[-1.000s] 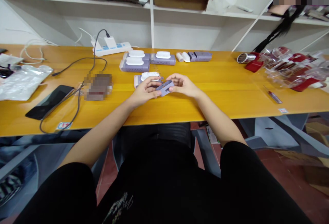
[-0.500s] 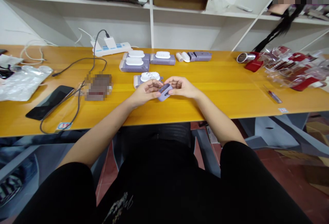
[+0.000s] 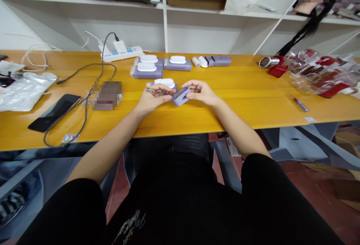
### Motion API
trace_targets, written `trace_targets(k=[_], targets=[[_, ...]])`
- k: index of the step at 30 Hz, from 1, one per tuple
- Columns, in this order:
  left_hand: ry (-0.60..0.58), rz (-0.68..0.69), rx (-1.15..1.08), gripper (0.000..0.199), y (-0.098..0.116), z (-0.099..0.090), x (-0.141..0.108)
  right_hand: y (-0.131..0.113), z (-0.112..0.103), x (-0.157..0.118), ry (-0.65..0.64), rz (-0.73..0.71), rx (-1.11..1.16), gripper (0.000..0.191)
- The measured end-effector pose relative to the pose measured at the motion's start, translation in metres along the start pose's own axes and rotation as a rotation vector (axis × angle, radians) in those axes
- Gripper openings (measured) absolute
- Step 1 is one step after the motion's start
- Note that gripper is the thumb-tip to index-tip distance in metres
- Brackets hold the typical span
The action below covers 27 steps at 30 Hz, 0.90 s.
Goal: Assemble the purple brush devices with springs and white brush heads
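Note:
In front of me, above the table's near edge, my right hand (image 3: 201, 92) grips a small light-purple hollow plastic shell (image 3: 181, 97) at its right end. The shell is tilted, its open side up, and a dark oval spot shows on its outer face. At its left end is my left hand (image 3: 153, 97), thumb and fingers closed on a thin dark coiled wire (image 3: 160, 91) that lies along the fingers. Whether the wire's tip is inside the shell, I cannot tell. Just behind the left hand lies a white bristled brush head (image 3: 164, 82) on a purple body, partly hidden.
Behind stand more purple bodies with white brush heads (image 3: 147, 67) and a row of small purple and white parts (image 3: 221, 61). A power strip (image 3: 122, 53), cable, phone (image 3: 54, 112) and plastic bag (image 3: 28, 91) are left. Red wrapped brushes (image 3: 323, 72) and a screwdriver-like tool (image 3: 300, 104) lie right.
The coiled wire has shifted left and now lies lower along my left fingers. My left hand has drawn slightly away from the shell, which has turned and risen a little in my right hand.

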<state>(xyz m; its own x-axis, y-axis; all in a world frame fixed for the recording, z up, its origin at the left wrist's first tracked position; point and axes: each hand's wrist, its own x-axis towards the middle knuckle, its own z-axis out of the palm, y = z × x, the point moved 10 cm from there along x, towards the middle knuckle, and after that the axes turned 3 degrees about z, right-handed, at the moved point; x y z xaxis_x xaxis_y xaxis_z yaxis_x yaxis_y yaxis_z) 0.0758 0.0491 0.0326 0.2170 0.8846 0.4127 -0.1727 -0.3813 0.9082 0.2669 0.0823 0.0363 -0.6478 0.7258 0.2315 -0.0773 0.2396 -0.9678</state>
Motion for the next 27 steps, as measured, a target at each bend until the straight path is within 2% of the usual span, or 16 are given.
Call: trace_targets(k=[4,7,16,20,23,27], targets=[[0.022,0.008,0.009,0.054,0.003,-0.002,0.000,0.001,-0.013,0.000,0.073,-0.006,-0.007,0.063],[0.023,0.019,0.017,0.052,0.003,-0.003,0.000,0.001,-0.015,0.000,0.088,-0.008,-0.013,0.064],[-0.012,-0.002,-0.013,0.059,-0.006,-0.001,0.000,-0.002,0.004,-0.001,-0.071,0.007,-0.060,0.057],[-0.045,-0.033,-0.020,0.069,-0.008,0.001,-0.003,0.002,-0.003,0.001,-0.050,0.014,-0.037,0.060],[-0.060,-0.040,0.042,0.082,0.002,-0.009,0.001,0.005,-0.020,0.002,0.003,0.036,-0.012,0.061],[-0.084,0.067,0.315,0.091,0.042,-0.038,0.024,0.003,-0.054,-0.002,0.111,0.083,-0.015,0.063]])
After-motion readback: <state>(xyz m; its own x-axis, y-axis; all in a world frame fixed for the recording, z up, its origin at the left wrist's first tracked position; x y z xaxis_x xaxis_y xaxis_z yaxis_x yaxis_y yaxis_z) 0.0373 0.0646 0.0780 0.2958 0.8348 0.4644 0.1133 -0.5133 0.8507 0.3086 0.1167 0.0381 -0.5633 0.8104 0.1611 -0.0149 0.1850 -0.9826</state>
